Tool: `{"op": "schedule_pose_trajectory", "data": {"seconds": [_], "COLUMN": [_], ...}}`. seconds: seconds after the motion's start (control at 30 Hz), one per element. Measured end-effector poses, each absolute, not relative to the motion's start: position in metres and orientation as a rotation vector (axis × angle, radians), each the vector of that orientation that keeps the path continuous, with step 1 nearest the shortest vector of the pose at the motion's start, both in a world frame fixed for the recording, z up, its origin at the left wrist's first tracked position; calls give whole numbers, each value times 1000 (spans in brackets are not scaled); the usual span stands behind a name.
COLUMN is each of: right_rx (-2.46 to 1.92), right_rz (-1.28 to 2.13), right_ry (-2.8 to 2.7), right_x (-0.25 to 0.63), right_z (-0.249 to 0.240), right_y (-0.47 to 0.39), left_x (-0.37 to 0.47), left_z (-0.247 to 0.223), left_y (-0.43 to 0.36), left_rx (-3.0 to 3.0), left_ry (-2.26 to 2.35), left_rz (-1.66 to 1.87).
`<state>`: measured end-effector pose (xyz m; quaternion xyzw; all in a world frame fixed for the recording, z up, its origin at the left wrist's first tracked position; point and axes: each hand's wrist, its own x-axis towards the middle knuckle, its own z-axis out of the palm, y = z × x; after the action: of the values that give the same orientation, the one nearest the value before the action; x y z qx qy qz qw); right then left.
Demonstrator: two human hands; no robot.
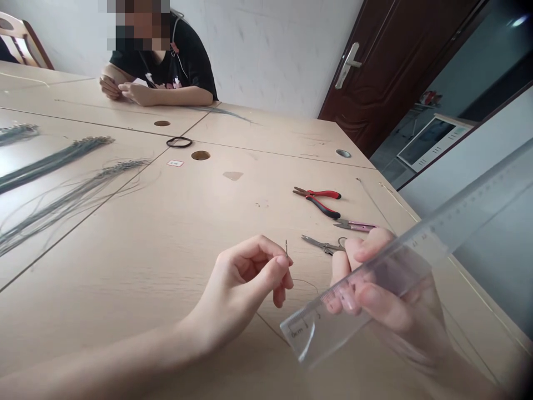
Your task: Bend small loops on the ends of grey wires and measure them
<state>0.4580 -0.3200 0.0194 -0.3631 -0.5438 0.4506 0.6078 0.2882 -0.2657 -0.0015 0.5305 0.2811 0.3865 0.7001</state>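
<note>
My left hand (pixel 245 280) is closed in a pinch on a thin cord, whose small dark tip (pixel 286 247) sticks up between thumb and forefinger. Below the fingers the cord (pixel 306 282) curves off to the right, and part of it runs behind the ruler. A clear plastic ruler (pixel 400 244) is gripped in my right hand (pixel 391 300), tilted with its 0 cm end low, near my left hand. Just beyond my right hand lie small scissors (pixel 320 243), partly hidden by the fingers, and pink-handled snips (pixel 353 225). Pliers (pixel 318 201) with red and black handles rest farther back.
Bundles of thin grey-green cords (pixel 58 161) lie on the table's left side. A black band (pixel 179 142), a tape roll (pixel 343 153) and a cable hole (pixel 200 155) are farther back. Across the table sits a person (pixel 183 61) leaning on their forearms. A brown door (pixel 370 61) stands behind.
</note>
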Motion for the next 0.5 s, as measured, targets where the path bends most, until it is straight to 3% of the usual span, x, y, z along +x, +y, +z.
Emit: {"op": "schedule_pose_trajectory", "data": {"seconds": [0.5], "right_rx": [-687], "right_rz": [1302], "right_ry": [-1283], "right_x": [451], "right_z": [17], "right_y": [-322], "left_x": [285], "left_z": [1], "left_y": [-274], "left_rx": [1180], "left_ry": [428], "left_rz": [993]}}
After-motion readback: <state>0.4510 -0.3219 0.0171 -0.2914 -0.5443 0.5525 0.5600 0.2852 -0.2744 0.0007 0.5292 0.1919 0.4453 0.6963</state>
